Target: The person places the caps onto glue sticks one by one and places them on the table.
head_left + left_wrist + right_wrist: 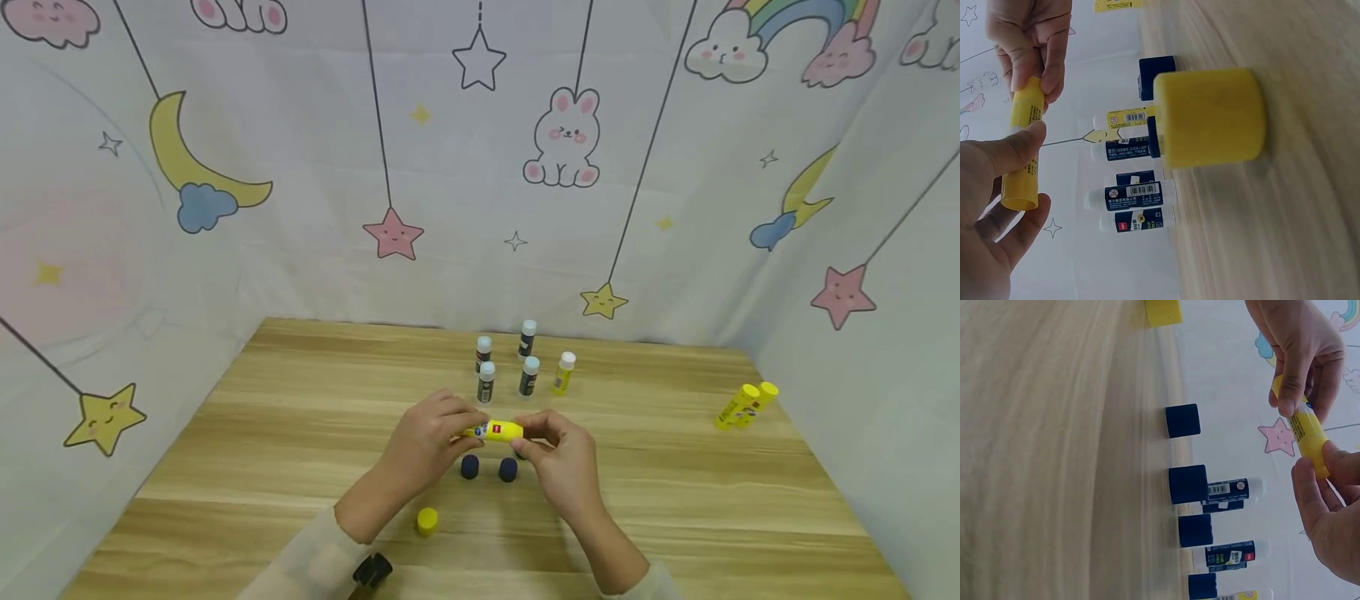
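Both hands hold a yellow glue stick (498,431) level above the table, one at each end. My left hand (431,437) grips its left end between thumb and fingers. At the right end, the thumb and fingers of my right hand (566,462) pinch it. Below the hands stand dark blue caps (469,467), one partly hidden by the right hand. A loose yellow cap (427,522) sits nearer, below the left hand; it looms large in the left wrist view. In the right wrist view the glue stick's printed side (1302,428) shows between the hands.
Behind the hands stand several dark blue glue sticks (528,379) with pale tops, and one yellow glue stick (565,372) with a white top. Two yellow-capped glue sticks (737,407) stand at the right. A printed curtain (465,167) borders the wooden table (300,375).
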A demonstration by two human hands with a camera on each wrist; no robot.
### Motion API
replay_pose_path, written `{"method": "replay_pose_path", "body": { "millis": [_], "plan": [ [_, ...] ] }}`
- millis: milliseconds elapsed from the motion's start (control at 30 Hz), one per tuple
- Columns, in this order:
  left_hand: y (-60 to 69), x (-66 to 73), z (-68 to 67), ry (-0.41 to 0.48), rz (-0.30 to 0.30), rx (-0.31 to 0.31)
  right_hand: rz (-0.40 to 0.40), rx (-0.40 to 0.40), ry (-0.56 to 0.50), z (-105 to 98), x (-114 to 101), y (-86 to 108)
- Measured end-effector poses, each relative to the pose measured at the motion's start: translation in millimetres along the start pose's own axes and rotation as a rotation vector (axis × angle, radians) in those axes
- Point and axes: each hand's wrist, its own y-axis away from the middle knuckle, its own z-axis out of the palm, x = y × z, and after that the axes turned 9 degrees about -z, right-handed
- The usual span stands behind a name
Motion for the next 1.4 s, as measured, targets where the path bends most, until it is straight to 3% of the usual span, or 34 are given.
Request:
{"method": "replay_pose_path", "body": {
  "millis": [400,967,1233,1400],
  "plan": [
    [0.7,-0.3,0.9,0.005,0.013,-0.033,0.014,-0.046,0.005,-8,-4,0.7],
    [1.9,-2.4,0.2,0.017,-0.027,-0.013,0.026,0.009,0.091,-28,-3,-1.5],
    [2.7,-7.2,1.3,0.006,-0.057,-0.01,0.026,0.012,0.132,-47,2,-3.0],
    [4.1,-12.4,3.0,-0.015,-0.081,0.001,0.021,0.017,0.224,-64,6,-5.5]
  ]
}}
